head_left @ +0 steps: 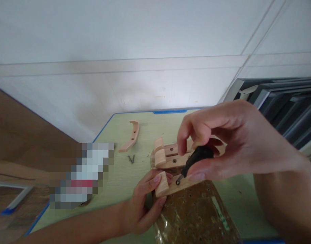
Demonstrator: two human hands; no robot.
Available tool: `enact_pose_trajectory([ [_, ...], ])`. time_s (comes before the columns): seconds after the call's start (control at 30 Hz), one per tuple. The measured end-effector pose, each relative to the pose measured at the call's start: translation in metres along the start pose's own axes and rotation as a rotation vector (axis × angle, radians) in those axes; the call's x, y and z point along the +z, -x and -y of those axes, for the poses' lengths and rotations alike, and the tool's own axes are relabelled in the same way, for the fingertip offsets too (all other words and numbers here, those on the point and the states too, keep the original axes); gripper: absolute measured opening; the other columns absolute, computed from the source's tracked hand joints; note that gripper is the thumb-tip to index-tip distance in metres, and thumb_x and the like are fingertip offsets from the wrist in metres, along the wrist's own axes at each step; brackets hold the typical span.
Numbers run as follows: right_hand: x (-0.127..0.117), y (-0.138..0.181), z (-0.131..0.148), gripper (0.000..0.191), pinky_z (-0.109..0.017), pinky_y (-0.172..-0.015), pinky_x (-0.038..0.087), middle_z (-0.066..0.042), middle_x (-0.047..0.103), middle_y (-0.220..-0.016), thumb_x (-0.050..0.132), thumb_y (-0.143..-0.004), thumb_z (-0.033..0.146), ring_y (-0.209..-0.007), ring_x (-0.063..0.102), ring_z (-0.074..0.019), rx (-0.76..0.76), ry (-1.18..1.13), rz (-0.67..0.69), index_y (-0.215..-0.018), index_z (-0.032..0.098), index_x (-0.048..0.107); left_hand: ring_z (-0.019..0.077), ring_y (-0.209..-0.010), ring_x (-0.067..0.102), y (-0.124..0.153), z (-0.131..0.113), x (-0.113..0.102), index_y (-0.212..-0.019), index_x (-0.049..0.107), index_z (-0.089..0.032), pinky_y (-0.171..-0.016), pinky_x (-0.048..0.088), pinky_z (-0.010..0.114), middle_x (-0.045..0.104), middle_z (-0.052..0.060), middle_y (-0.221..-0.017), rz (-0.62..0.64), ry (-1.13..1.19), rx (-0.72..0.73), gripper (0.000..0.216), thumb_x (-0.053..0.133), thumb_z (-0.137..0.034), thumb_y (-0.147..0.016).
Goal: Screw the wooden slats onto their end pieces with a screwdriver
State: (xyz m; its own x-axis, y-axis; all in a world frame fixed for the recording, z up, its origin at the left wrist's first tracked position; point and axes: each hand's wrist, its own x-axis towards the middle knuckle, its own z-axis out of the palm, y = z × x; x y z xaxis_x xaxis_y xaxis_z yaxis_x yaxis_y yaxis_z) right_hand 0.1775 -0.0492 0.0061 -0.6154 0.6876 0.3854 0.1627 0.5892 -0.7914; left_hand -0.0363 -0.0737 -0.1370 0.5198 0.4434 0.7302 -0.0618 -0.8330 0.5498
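Observation:
My left hand pinches the near end of a light wooden hook, pressing it against a brown, tape-wrapped board. In my right hand is a short screwdriver with a black handle, tilted, the fingers wrapped around it. Its metal tip meets or nearly meets a screw in a hole of that hook. Just beyond, more wooden hooks lie side by side on the board, with dark screws in their holes. My right hand hides their far ends.
A loose curved wooden hook with two holes lies on the pale green table, beside several dark screws. A blurred-out package rests at the left edge. Dark grey panels stand at the right, and a white wall rises behind.

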Motion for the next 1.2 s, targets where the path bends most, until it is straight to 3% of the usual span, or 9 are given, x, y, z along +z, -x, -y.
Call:
enact_pose_trajectory([
  [0.27,-0.005,0.001,0.0,0.021,-0.02,-0.044,0.037,-0.002,0.063,-0.086,0.07,-0.069,0.027,-0.065,0.055,-0.008,0.095,-0.086,0.137,-0.073,0.018,0.052,0.0226,-0.104,0.048,0.002,-0.001,-0.002,-0.132,0.025,-0.017,-0.086,0.047,0.037,0.05,0.012,-0.112,0.04,-0.032,-0.015,0.062,0.044,0.0,-0.075],
  [0.37,-0.007,-0.002,0.003,0.014,-0.018,-0.052,0.044,-0.002,0.064,-0.086,0.066,-0.073,0.027,-0.077,0.06,-0.0103,0.039,-0.092,0.175,-0.08,0.017,0.057,0.0223,-0.105,0.048,0.007,0.001,-0.002,-0.134,0.02,-0.016,-0.087,0.046,0.037,0.049,0.013,-0.116,0.037,0.013,-0.033,0.066,0.044,0.002,-0.074],
  [0.47,-0.011,-0.004,0.006,0.009,-0.019,-0.06,0.048,-0.003,0.066,-0.086,0.062,-0.077,0.02,-0.077,0.063,-0.0099,-0.056,-0.074,0.233,-0.082,0.013,0.062,0.0228,-0.108,0.047,0.01,0.003,-0.002,-0.135,0.018,-0.015,-0.089,0.045,0.038,0.047,0.013,-0.117,0.044,0.042,-0.048,0.069,0.045,0.003,-0.074],
  [0.67,-0.02,-0.005,0.005,0.02,-0.024,-0.079,0.051,-0.011,0.067,-0.092,0.056,-0.081,0.014,-0.09,0.063,-0.0154,-0.146,-0.061,0.332,-0.096,0.001,0.062,0.0224,-0.115,0.042,0.01,0.005,-0.002,-0.136,0.016,-0.012,-0.096,0.04,0.036,0.043,0.013,-0.122,0.047,0.051,-0.006,0.073,0.046,0.004,-0.072],
  [0.83,-0.025,-0.003,0.003,0.026,-0.02,-0.069,0.053,-0.012,0.064,-0.105,0.047,-0.086,0.01,-0.085,0.064,-0.0126,-0.134,-0.092,0.39,-0.107,0.0,0.059,0.022,-0.114,0.043,0.009,0.003,-0.003,-0.136,0.019,-0.015,-0.097,0.038,0.037,0.043,0.013,-0.124,0.034,0.058,-0.023,0.069,0.046,0.002,-0.075],
  [1.03,-0.025,-0.001,0.006,0.024,-0.015,-0.061,0.052,-0.009,0.065,-0.1,0.047,-0.086,0.01,-0.068,0.062,-0.0062,-0.066,-0.064,0.341,-0.104,0.002,0.06,0.0235,-0.113,0.043,0.009,0.003,-0.004,-0.137,0.016,-0.017,-0.095,0.039,0.038,0.044,0.012,-0.121,0.056,0.057,-0.04,0.073,0.045,0.003,-0.073],
  [1.2,-0.024,-0.002,0.008,0.022,-0.018,-0.068,0.053,-0.009,0.066,-0.097,0.049,-0.084,0.009,-0.079,0.064,-0.0105,-0.101,-0.031,0.329,-0.102,0.001,0.061,0.0227,-0.111,0.044,0.009,0.002,-0.003,-0.136,0.015,-0.016,-0.093,0.041,0.037,0.042,0.013,-0.124,0.061,0.038,-0.029,0.072,0.045,0.004,-0.073],
])
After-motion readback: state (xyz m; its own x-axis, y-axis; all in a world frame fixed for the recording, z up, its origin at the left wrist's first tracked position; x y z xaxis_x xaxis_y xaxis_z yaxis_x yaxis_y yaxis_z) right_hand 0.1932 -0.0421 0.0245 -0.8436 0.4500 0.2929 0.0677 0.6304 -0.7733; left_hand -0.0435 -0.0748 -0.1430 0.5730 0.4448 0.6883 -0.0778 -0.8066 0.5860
